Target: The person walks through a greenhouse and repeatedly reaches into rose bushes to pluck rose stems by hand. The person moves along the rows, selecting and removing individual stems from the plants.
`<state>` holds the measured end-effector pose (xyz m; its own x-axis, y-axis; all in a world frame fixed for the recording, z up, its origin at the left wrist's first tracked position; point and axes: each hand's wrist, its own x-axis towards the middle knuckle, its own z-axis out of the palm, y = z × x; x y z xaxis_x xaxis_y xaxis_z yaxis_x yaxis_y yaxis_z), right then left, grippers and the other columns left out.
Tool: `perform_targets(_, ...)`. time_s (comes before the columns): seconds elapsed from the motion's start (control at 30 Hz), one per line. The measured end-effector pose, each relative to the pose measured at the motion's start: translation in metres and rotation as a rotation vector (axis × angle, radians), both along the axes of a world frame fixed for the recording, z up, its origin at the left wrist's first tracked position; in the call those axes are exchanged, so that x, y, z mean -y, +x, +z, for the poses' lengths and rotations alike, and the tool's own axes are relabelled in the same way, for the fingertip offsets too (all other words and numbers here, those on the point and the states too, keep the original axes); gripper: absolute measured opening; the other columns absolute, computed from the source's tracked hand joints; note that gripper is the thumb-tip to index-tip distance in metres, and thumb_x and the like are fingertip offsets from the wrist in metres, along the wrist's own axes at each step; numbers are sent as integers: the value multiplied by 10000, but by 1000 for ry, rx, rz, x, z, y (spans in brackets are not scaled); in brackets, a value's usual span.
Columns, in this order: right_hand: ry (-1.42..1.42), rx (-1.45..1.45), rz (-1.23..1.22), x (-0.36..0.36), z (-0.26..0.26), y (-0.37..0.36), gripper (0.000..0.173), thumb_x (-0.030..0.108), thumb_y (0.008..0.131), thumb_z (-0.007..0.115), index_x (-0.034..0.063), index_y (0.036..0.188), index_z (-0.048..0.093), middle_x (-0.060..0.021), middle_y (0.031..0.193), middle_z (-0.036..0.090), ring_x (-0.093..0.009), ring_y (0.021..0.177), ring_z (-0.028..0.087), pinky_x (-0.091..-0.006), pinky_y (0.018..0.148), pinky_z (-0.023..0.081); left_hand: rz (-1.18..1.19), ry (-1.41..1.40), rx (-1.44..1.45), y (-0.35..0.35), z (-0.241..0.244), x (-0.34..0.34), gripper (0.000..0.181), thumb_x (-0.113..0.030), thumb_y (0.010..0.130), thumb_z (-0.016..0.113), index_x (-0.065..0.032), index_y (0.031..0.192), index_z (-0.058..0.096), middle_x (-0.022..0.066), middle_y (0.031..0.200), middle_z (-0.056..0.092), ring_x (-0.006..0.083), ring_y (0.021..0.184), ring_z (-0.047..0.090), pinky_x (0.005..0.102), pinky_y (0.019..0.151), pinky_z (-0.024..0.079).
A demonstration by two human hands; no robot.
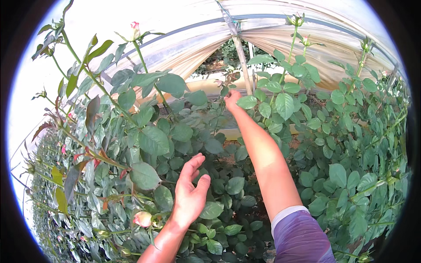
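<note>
My left hand (192, 190) is raised in front of the rose leaves, its thumb apart from the fingers and nothing in its grasp. A pink-and-cream rosebud (142, 219) sits low beside my left wrist. My right arm stretches far forward between the plants. At its end, my right hand (233, 99) is small in the picture, with bent fingers beside a rose shoot (230, 79) that has reddish young leaves. Whether the fingers grip its stem is too small to tell. A leafy rose stem (283, 77) rises just right of that hand.
Dense rose bushes crowd both sides, with a thick stem (105, 92) slanting across the left. Taller stems carry a pink-tipped bud (135, 32) and a green bud (296, 20). Behind stand a wooden post (241, 62) and gathered plastic sheeting (296, 49) under an arched frame.
</note>
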<state>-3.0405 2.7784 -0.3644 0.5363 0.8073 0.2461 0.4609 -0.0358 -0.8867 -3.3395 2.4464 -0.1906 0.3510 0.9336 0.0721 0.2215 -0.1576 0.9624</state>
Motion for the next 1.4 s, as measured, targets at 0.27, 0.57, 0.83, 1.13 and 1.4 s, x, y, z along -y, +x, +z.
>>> perform_targets(0.27, 245, 47, -47, 147, 42, -82, 207, 112, 878, 750, 7, 1038, 673, -203, 989, 710, -409, 952, 684, -482, 851, 530, 113, 0, 92, 73, 6, -99, 530, 36, 965, 508, 65, 1489, 429, 214, 1540, 482, 289, 1416, 500, 385, 1179, 387)
perform_targets(0.57, 151, -225, -6, 232, 54, -138, 330, 45, 842, 712, 33, 1156, 614, -199, 1018, 732, -429, 965, 709, -489, 822, 555, 319, 226, -428, 54, -28, -108, 221, -110, 874, 744, -21, 1077, 737, 88, 922, 781, 169, 850, 731, 360, 779, 560)
perform_targets(0.83, 526, -640, 69, 291, 72, -111, 145, 0, 939, 641, 19, 1082, 642, -66, 1027, 679, -134, 806, 612, -284, 765, 508, 286, 278, -504, 47, -42, -103, 168, -99, 905, 713, -38, 1057, 751, 138, 954, 777, 249, 888, 749, 386, 808, 561)
perform_targets(1.13, 356, 210, 392, 304, 120, -96, 340, -72, 810, 661, 64, 1119, 699, -135, 1002, 607, -383, 966, 663, -469, 813, 564, 127, 276, -257, 51, -60, -110, 134, -47, 921, 617, -26, 992, 729, 185, 948, 752, 337, 911, 740, 408, 812, 566)
perform_targets(1.4, 29, -950, 583, 293, 86, -76, 43, 81, 991, 675, 49, 967, 658, -27, 817, 609, -148, 688, 600, -296, 558, 449, 0, 333, -595, 65, -20, -74, 167, -135, 872, 714, 9, 956, 705, 296, 984, 681, 485, 996, 643, 520, 878, 519)
